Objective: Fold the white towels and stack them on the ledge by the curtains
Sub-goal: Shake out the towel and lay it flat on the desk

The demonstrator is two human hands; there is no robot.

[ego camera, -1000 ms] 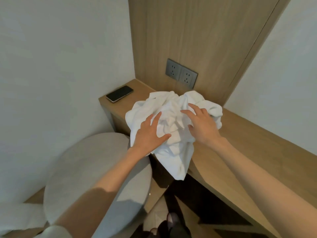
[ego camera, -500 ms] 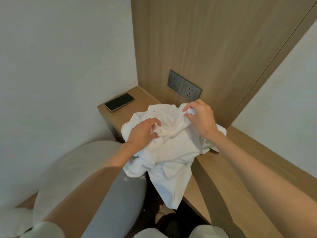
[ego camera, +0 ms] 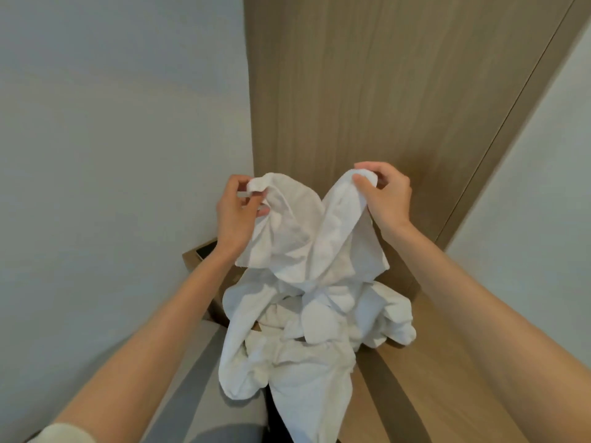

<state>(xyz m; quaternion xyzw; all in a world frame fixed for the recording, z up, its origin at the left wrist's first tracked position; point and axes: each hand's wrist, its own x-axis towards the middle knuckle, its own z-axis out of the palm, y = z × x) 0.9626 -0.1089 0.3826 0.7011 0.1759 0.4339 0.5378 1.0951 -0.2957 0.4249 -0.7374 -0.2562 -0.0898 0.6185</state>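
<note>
Hanging at frame centre, the white towel [ego camera: 313,251] is pinched at two raised points by the left hand [ego camera: 235,212] and right hand [ego camera: 388,196], presumably to locate corners; the remainder is heaped on the counter [ego camera: 447,378].

left sleeve [ego camera: 59,434]: cream-white, rounded edge | both forearms [ego camera: 153,340]: bare

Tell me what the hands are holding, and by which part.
Both the left hand and the right hand pinch one white towel by bunched spots on its upper edge, a spot each.
</note>
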